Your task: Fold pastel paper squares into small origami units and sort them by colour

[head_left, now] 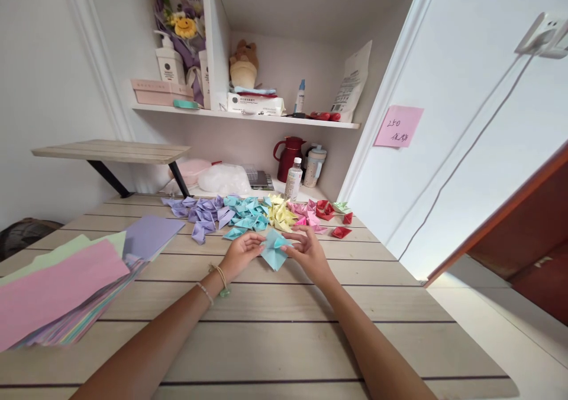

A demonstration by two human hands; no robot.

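Observation:
A partly folded light-blue origami paper [274, 257] is held just above the table between both hands. My left hand [243, 252] pinches its left edge between thumb and fingers. On the opposite side, my right hand [307, 254] grips the right edge, where a small flap stands up. Just beyond the hands lie folded paper pieces in colour groups: purple ones [205, 212], blue ones [248, 213], yellow ones [280, 215], pink ones [308, 212] and red ones [341, 232].
A stack of coloured paper sheets [62, 281] lies at the left on the slatted table [275, 341]. Behind the folded pieces stand a plastic bottle [293, 180], a dark red jug [290, 158] and a tumbler [315, 166]. A small raised shelf [110, 150] stands at the back left.

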